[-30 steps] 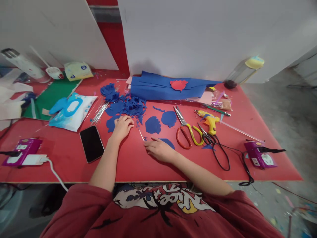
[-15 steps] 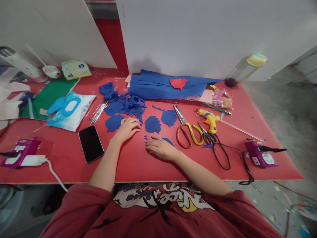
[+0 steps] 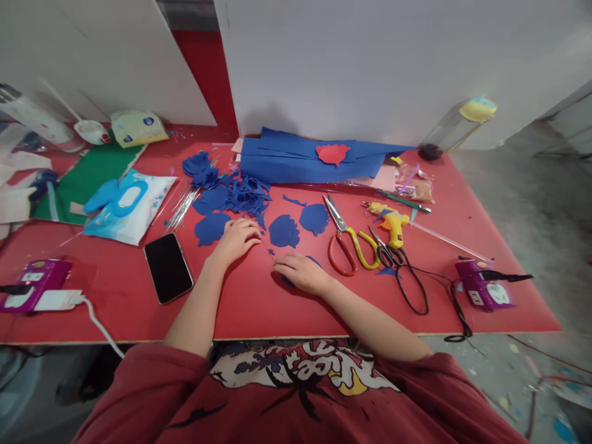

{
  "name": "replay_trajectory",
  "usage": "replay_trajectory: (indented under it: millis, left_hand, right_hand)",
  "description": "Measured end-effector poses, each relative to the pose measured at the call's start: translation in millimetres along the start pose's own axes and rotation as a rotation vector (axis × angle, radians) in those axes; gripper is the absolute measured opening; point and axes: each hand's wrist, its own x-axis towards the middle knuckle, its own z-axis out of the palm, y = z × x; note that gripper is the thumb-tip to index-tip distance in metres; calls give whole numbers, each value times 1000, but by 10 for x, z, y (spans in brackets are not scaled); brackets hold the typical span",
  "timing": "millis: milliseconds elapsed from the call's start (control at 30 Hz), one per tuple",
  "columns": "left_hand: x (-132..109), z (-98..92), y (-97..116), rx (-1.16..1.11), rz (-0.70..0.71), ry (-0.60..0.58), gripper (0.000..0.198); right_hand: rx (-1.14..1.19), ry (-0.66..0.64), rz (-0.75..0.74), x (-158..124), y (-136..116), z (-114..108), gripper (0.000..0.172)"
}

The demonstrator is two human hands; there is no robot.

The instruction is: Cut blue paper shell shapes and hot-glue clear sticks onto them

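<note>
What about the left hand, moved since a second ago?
Yes: the left hand has shifted right, away from the unmoved phone, uncovering more of a blue cutout.

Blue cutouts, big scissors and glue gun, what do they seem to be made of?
Blue cutouts: perhaps craft foam or felt; matte and evenly coloured. Big scissors: blades probably metal, grey with a sheen; the smooth red and yellow handles look plastic or plastic-coated. Glue gun: probably hard plastic, judging by its smooth, moulded-looking yellow body.
</note>
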Motion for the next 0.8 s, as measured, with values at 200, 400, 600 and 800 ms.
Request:
replay_trajectory:
  millis: [200, 400, 600, 800]
  left_hand:
    - [6, 64, 65, 121, 38, 119, 11]
    - [8, 105, 120, 229, 100, 338, 22]
    - [19, 144, 94, 218, 208, 437, 19]
    - [40, 201, 126, 222, 241, 363, 24]
  right_hand:
    - [116, 175, 102, 27, 5, 32, 24]
    - [246, 481, 309, 32, -19, -90, 15]
    - [277, 673, 517, 34, 58, -192, 12]
    - [346, 801, 614, 36, 153, -168, 10]
